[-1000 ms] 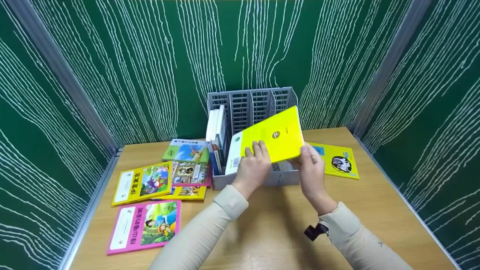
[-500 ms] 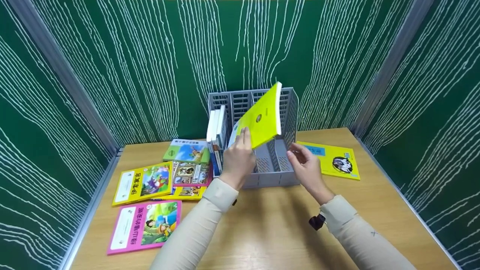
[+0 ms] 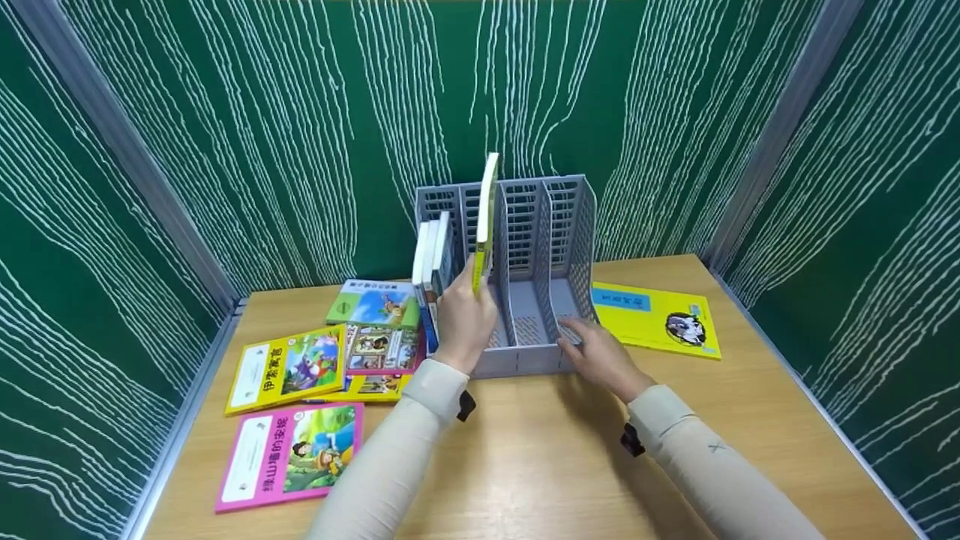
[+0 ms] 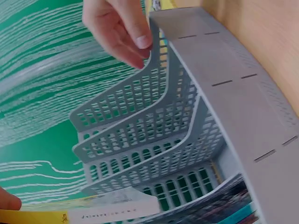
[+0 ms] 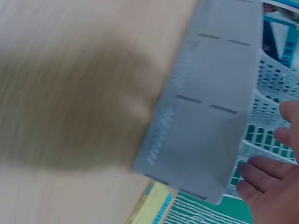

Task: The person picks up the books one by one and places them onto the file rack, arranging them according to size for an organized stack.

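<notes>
My left hand (image 3: 465, 319) grips a thin yellow book (image 3: 485, 225), which stands upright and edge-on at the second compartment from the left of a grey file rack (image 3: 536, 358). In the left wrist view the book's yellow and white spine (image 4: 112, 212) shows along the bottom. How deep the book sits is hidden by the hand. My right hand (image 3: 604, 356) is at the rack's front right corner with loosely bent fingers, holding nothing; the right wrist view shows this hand (image 5: 275, 182) beside the rack's dividers. Whether it touches the rack I cannot tell.
Several books (image 3: 433, 255) stand in the leftmost compartment. Left of the rack lie a pink book (image 3: 289, 457), a yellow book (image 3: 285, 367) and others overlapping. Another yellow book (image 3: 660, 319) lies to the right. A green wall (image 3: 390, 112) with white lines rises behind.
The yellow book has turned from a slanted, cover-up pose to upright and edge-on, moving left. My right hand has let go of it and lowered to the rack's front right corner.
</notes>
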Demonstrator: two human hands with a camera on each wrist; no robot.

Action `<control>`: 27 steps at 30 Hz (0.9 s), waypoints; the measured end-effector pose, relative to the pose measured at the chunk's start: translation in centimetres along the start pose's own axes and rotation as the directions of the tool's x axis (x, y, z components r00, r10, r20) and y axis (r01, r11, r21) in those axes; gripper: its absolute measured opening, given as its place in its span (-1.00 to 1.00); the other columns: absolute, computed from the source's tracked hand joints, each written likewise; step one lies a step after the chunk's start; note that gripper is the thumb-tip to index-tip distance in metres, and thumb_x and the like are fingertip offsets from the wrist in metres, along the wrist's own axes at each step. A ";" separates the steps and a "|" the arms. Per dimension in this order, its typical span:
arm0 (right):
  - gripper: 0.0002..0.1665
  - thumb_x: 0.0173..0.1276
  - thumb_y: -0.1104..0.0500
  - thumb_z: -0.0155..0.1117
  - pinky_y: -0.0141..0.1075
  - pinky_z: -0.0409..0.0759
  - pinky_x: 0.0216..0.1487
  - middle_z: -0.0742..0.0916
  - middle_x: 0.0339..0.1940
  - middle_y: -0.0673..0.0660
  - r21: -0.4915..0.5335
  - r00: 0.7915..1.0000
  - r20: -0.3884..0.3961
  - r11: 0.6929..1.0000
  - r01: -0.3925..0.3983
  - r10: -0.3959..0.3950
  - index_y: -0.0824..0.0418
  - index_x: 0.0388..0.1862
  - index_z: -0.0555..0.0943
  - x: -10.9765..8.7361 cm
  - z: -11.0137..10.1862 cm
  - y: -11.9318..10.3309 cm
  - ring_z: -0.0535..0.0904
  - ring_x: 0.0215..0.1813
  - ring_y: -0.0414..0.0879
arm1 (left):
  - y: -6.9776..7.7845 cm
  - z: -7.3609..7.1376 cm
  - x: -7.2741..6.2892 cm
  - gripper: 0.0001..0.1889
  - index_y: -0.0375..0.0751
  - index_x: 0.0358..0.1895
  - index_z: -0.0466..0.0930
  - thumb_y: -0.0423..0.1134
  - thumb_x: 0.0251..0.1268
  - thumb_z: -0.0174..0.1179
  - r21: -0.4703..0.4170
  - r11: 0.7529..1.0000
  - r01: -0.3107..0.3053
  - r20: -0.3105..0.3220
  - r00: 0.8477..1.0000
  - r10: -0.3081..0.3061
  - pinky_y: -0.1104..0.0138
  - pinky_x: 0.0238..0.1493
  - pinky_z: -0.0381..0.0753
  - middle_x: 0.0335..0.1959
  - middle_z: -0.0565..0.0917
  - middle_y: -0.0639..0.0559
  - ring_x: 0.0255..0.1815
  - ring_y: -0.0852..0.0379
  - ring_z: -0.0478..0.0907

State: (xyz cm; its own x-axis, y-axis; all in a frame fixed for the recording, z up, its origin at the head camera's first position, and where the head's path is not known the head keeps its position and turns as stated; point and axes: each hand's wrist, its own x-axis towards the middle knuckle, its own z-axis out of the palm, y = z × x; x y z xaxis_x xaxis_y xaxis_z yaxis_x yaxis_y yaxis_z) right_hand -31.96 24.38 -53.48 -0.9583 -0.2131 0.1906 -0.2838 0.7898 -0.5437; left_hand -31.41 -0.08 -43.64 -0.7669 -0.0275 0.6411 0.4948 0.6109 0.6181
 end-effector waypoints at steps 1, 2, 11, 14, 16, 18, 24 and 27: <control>-0.44 0.69 0.14 0.21 0.33 0.38 0.62 0.59 0.53 0.45 -0.018 1.000 0.027 1.000 -0.011 0.011 0.34 0.55 0.51 0.0 0.1 0.2 0.49 0.55 0.45 | -0.2 0.1 0.0 -0.57 -0.46 0.45 0.53 -0.44 0.60 0.12 -0.022 1.000 0.018 -0.006 1.000 -0.018 0.00 -0.07 0.88 0.24 0.76 -0.37 0.02 -0.27 0.84; -0.44 0.71 0.13 0.18 0.32 0.37 0.62 0.58 0.54 0.44 -0.039 0.998 0.054 0.999 -0.018 0.020 0.33 0.57 0.50 0.1 0.3 0.3 0.48 0.56 0.45 | -0.4 0.3 0.0 -0.60 -0.45 0.42 0.55 -0.42 0.63 0.11 -0.040 0.998 0.042 -0.009 0.999 -0.043 0.00 -0.11 0.87 0.23 0.76 -0.37 0.00 -0.25 0.84; -0.52 0.75 0.15 0.09 0.26 0.51 0.55 0.70 0.43 0.34 -0.163 0.982 0.190 0.986 0.019 0.013 0.25 0.52 0.58 0.6 1.1 0.6 0.64 0.44 0.34 | -2.2 1.7 -0.6 -0.65 -0.46 0.33 0.58 -0.30 0.70 0.07 -0.140 0.970 0.198 -0.022 0.979 -0.203 0.18 -0.37 0.71 0.17 0.78 -0.39 -0.19 -0.12 0.76; -0.54 0.76 0.13 0.09 0.25 0.52 0.54 0.74 0.40 0.31 -0.168 0.979 0.202 0.986 0.000 0.035 0.22 0.49 0.61 0.6 1.2 0.6 0.67 0.41 0.31 | -3.0 2.4 -0.9 -0.66 -0.43 0.31 0.59 -0.30 0.69 0.09 -0.145 0.967 0.207 -0.036 0.976 -0.215 0.15 -0.31 0.74 0.18 0.78 -0.38 -0.17 -0.12 0.75; -0.55 0.76 0.13 0.09 0.25 0.51 0.56 0.73 0.41 0.30 -0.158 0.979 0.200 0.987 -0.016 0.048 0.21 0.48 0.61 0.6 1.3 0.6 0.65 0.44 0.31 | -3.5 3.0 -1.1 -0.69 -0.42 0.27 0.61 -0.30 0.68 0.11 -0.143 0.968 0.206 -0.053 0.975 -0.216 0.10 -0.29 0.75 0.15 0.79 -0.38 -0.19 -0.11 0.74; -0.58 0.75 0.15 0.10 0.25 0.54 0.53 0.76 0.36 0.30 -0.158 0.982 0.186 0.987 -0.007 0.037 0.23 0.43 0.65 0.5 1.4 0.7 0.67 0.40 0.31 | -4.0 3.5 -1.4 -0.71 -0.42 0.22 0.63 -0.30 0.66 0.13 -0.137 0.969 0.204 -0.069 0.974 -0.215 0.05 -0.27 0.75 0.11 0.81 -0.37 -0.24 -0.10 0.71; -0.75 0.69 0.21 0.16 0.28 0.63 0.26 0.86 0.01 0.28 -0.192 0.991 0.124 0.978 0.077 -0.053 0.25 0.10 0.75 0.4 1.5 0.8 0.77 0.07 0.29 | -5.1 4.7 -2.3 -0.70 -0.46 0.20 0.65 -0.30 0.66 0.15 -0.149 0.961 0.234 -0.070 0.967 -0.246 -0.02 -0.21 0.76 0.04 0.83 -0.36 -0.25 -0.09 0.71; -0.76 0.70 0.21 0.16 0.27 0.62 0.27 0.86 -0.02 0.25 -0.186 0.991 0.130 0.980 0.064 -0.040 0.22 0.10 0.74 0.5 1.6 0.7 0.76 0.01 0.24 | -5.6 5.0 -2.8 -0.73 -0.47 0.14 0.67 -0.31 0.65 0.15 -0.129 0.964 0.233 -0.048 0.970 -0.240 -0.02 -0.27 0.72 -0.03 0.83 -0.36 -0.31 -0.09 0.67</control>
State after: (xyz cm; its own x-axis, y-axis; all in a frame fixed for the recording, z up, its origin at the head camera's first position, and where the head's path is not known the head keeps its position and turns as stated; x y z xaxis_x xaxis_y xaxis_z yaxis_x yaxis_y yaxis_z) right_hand -32.72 23.95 -55.07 -0.9425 -0.3176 0.1043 -0.3332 0.8678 -0.3688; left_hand -34.13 0.54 -51.15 -0.8430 -0.2112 0.4948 0.3515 0.4801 0.8037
